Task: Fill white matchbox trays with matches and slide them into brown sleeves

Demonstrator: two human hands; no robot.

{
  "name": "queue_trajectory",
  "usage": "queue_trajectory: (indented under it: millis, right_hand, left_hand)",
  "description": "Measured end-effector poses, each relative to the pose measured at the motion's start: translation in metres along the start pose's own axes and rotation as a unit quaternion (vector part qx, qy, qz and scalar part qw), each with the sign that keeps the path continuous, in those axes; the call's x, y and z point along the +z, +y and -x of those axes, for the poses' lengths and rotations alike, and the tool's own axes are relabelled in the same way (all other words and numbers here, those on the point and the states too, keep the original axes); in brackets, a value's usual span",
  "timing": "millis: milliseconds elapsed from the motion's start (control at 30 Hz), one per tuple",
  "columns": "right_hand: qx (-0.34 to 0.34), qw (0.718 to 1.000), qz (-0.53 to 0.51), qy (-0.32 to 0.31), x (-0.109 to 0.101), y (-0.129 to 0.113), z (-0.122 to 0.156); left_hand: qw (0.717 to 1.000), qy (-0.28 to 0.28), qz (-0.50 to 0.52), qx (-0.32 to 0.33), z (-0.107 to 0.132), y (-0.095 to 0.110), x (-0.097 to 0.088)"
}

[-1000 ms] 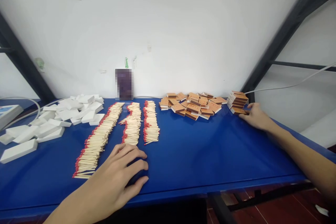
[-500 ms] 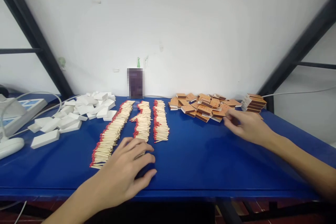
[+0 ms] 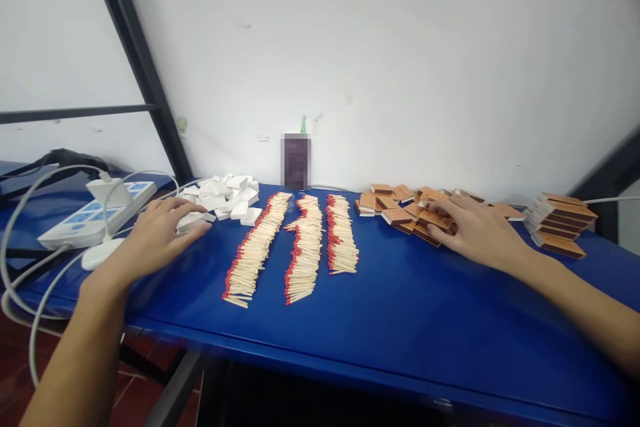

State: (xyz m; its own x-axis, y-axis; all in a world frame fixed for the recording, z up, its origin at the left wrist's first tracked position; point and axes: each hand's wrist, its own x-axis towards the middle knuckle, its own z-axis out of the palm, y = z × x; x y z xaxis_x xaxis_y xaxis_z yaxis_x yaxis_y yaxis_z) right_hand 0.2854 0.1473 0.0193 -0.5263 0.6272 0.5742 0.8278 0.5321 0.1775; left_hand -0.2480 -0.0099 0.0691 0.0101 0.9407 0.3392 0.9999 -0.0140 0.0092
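Observation:
My left hand (image 3: pixel 163 233) hovers over the near left side of a heap of small white boxes (image 3: pixel 220 197), its fingers stretched out and thumb apart. At the right, my right hand (image 3: pixel 480 230) reaches onto a loose pile of orange matchboxes (image 3: pixel 397 215). Its thumb and fingers are spread over the boxes there, and some fingertips touch them. Between the hands, red-tipped matches lie in three long rows: a left row (image 3: pixel 257 250), a middle row (image 3: pixel 305 250) and a shorter right row (image 3: pixel 343 237).
A neat stack of matchboxes (image 3: pixel 563 220) stands beyond my right hand. On the left lie a white power strip (image 3: pixel 95 213), a white charger puck (image 3: pixel 103 252) and looping cables. A blurred dark rectangle (image 3: pixel 297 163) leans against the wall. Black frame bars (image 3: pixel 145 67) rise at both sides.
The view has swung left. My left hand has left the near end of the middle match row for the white boxes. My right hand has moved further over the orange pile.

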Motion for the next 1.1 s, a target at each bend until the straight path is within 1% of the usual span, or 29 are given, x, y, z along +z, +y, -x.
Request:
queue_trajectory:
  millis: [67,133,200,267,400,500,600,633,700,767,800,867,933,1033,1067,1100]
  right_hand:
    - [0.02,1.0,0.0,-0.007,0.006,0.002,0.005]
    - [0.028,0.999,-0.018,-0.006,0.009,0.003,0.007]
    - [0.012,0.999,-0.048,0.006,0.007,0.001,0.006]
    - [-0.015,0.996,-0.078,0.031,0.001,-0.004,0.005]
    - [-0.049,0.985,-0.138,0.086,-0.013,-0.027,0.007]
    - [-0.102,0.975,-0.188,0.061,-0.019,-0.052,0.011]
    - [-0.168,0.962,-0.214,0.005,-0.018,-0.074,0.013]
    - [-0.179,0.96,-0.216,-0.013,-0.017,-0.079,0.014]
    - [-0.181,0.959,-0.21,-0.053,-0.016,-0.084,0.014]
    - [-0.164,0.964,-0.195,-0.07,-0.017,-0.084,0.015]
    - [-0.154,0.968,-0.187,-0.065,-0.018,-0.082,0.014]
    - [-0.143,0.974,-0.172,-0.042,-0.023,-0.08,0.013]
    - [-0.147,0.975,-0.168,-0.008,-0.03,-0.082,0.009]
    - [-0.181,0.962,-0.197,0.053,-0.039,-0.097,0.002]
    - [-0.192,0.956,-0.215,0.06,-0.04,-0.105,0.0]
    - [-0.198,0.952,-0.229,0.051,-0.04,-0.114,-0.002]
  left_hand:
    - [1.0,-0.001,-0.014,-0.021,-0.001,-0.004,0.009]
    - [0.998,0.007,-0.03,-0.045,-0.001,-0.009,0.018]
    - [0.997,0.012,-0.045,-0.057,0.0,-0.012,0.025]
    - [0.997,0.009,-0.055,-0.058,0.002,-0.014,0.029]
    - [0.996,0.001,-0.068,-0.055,0.005,-0.011,0.028]
    - [0.996,-0.003,-0.07,-0.049,0.006,-0.009,0.023]
    - [0.997,-0.01,-0.065,-0.046,0.004,-0.011,0.023]
    - [0.997,-0.01,-0.06,-0.046,0.003,-0.012,0.024]
    - [0.998,-0.005,-0.046,-0.042,0.0,-0.014,0.026]
    - [0.999,0.008,-0.029,-0.034,-0.001,-0.013,0.026]
    - [0.999,0.017,-0.019,-0.03,-0.001,-0.011,0.025]
    - [0.999,0.039,0.0,-0.023,0.0,-0.005,0.022]
    - [0.998,0.061,0.019,-0.017,0.002,0.002,0.018]
    - [0.993,0.104,0.05,-0.001,0.006,0.012,0.013]
    - [0.99,0.125,0.065,0.007,0.009,0.017,0.012]
    - [0.986,0.148,0.08,0.017,0.012,0.023,0.01]
